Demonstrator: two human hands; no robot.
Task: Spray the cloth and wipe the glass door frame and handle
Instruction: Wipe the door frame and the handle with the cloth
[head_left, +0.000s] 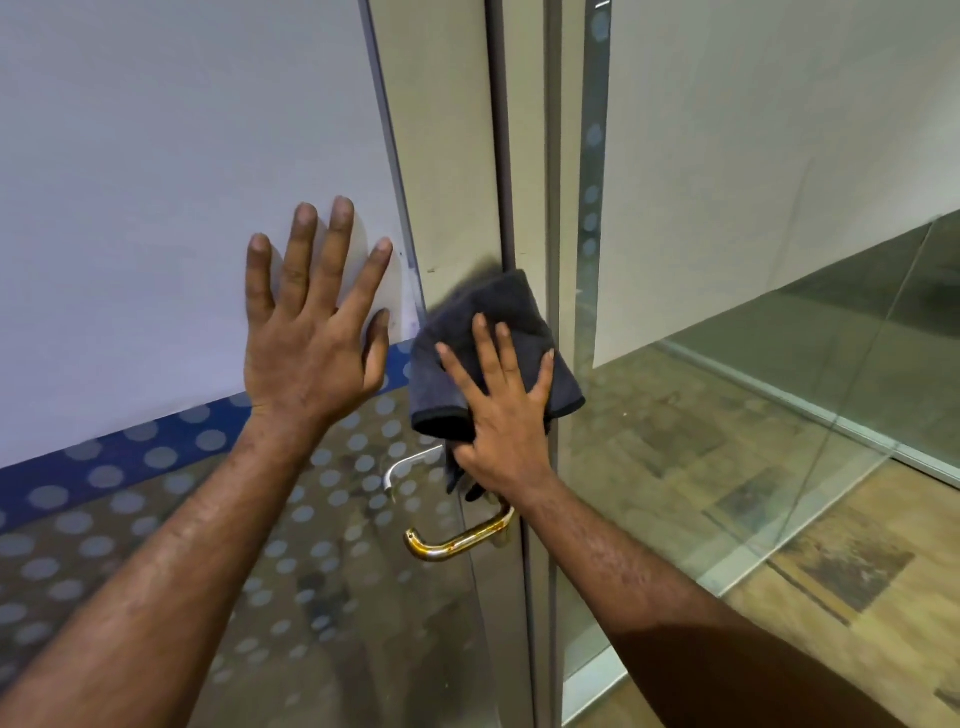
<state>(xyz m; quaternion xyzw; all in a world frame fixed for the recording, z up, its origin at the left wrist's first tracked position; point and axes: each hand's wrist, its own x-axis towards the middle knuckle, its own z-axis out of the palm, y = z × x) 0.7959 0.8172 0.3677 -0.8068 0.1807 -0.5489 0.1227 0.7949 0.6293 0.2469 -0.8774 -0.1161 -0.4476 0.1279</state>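
Note:
A folded dark grey cloth (483, 322) lies flat against the pale door frame (441, 156), just above the handle. My right hand (498, 410) presses on the cloth with fingers spread, its heel over the cloth's lower edge. My left hand (311, 322) rests flat and open on the frosted glass door (156, 182), fingers spread, left of the frame. A brass lever handle (457, 540) sticks out below my right wrist. A second, silver handle (410, 465) shows through the glass on the far side. No spray bottle is in view.
A blue band with grey dots (130, 462) crosses the door, with clear dotted glass beneath it. To the right stands a fixed glass panel (779, 338) with a metal post (592, 182). Wood-patterned floor (831, 561) shows behind the glass.

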